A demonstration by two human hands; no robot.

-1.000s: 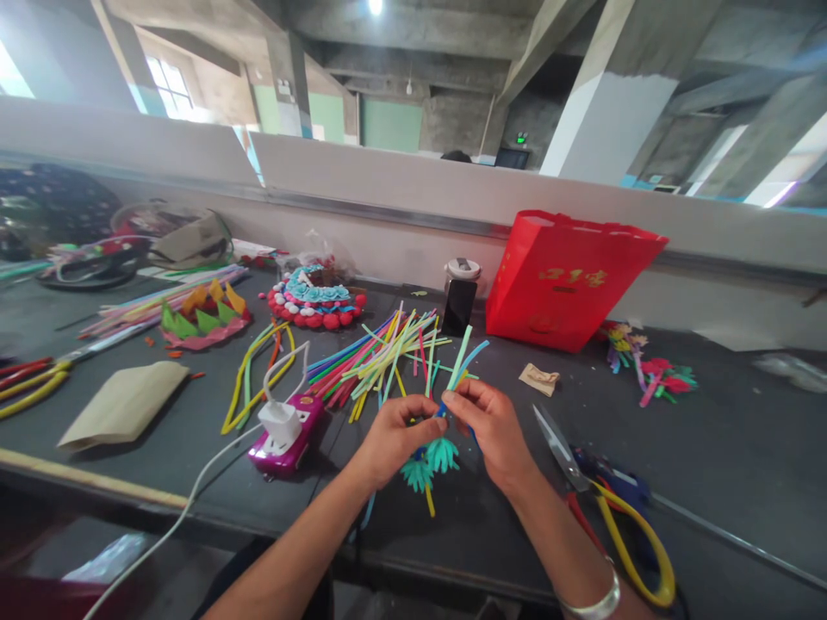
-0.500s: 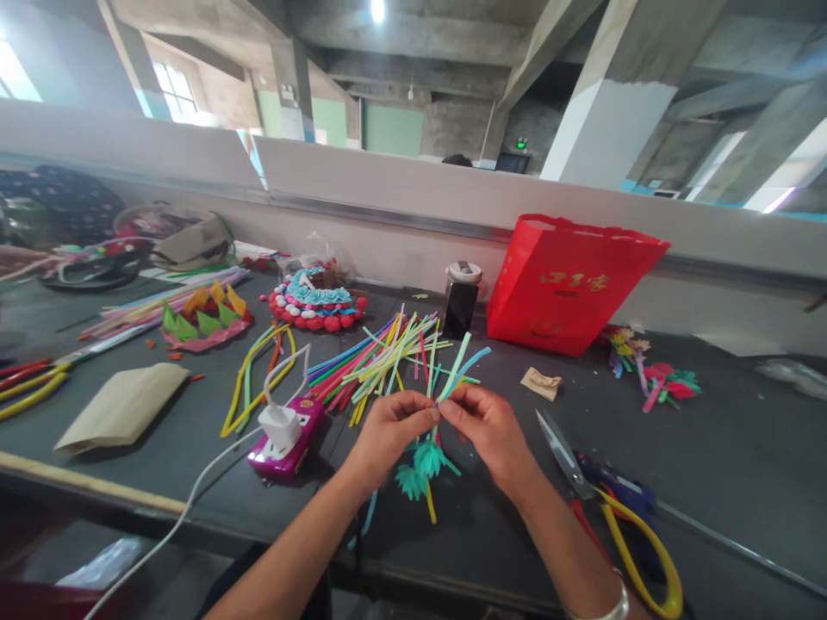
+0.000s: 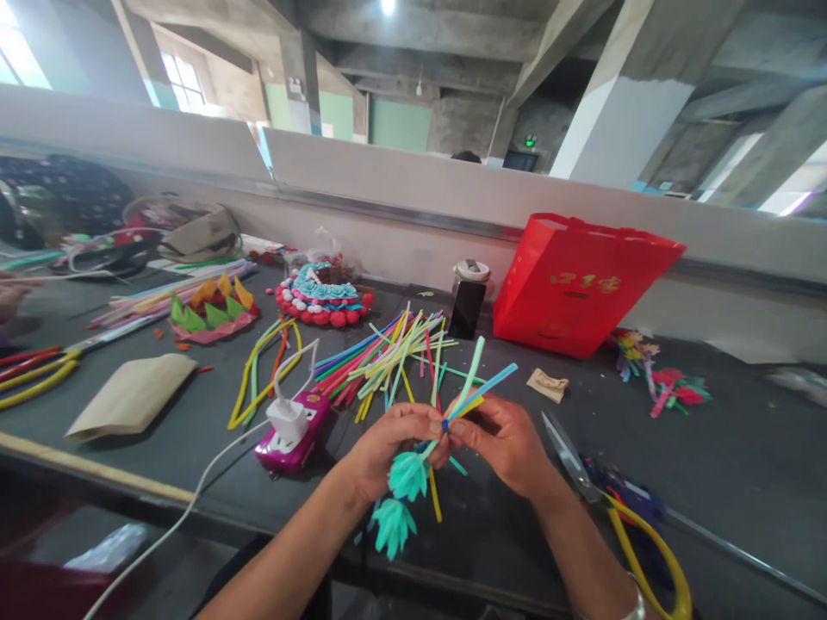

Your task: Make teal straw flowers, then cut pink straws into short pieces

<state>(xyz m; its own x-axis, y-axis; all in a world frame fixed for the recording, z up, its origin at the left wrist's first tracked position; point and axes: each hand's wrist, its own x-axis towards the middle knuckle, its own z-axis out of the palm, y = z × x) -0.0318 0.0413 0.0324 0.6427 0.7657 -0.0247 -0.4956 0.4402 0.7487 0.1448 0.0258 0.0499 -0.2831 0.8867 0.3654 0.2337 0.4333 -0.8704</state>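
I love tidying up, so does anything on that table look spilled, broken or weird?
Little orange scraps lie scattered near the green-and-orange craft piece, looking untidy, like dropped bits. I see no spill or breakage; the teal flowers look fine.

Concrete beams [image 3: 426, 30], lit bulb [image 3: 388, 7], bright window [image 3: 183, 81], pale partition [image 3: 388, 169]

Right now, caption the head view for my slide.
Left hand and right hand pinch thin green, blue and yellow stems, two fuzzy turquoise flowers hanging below.
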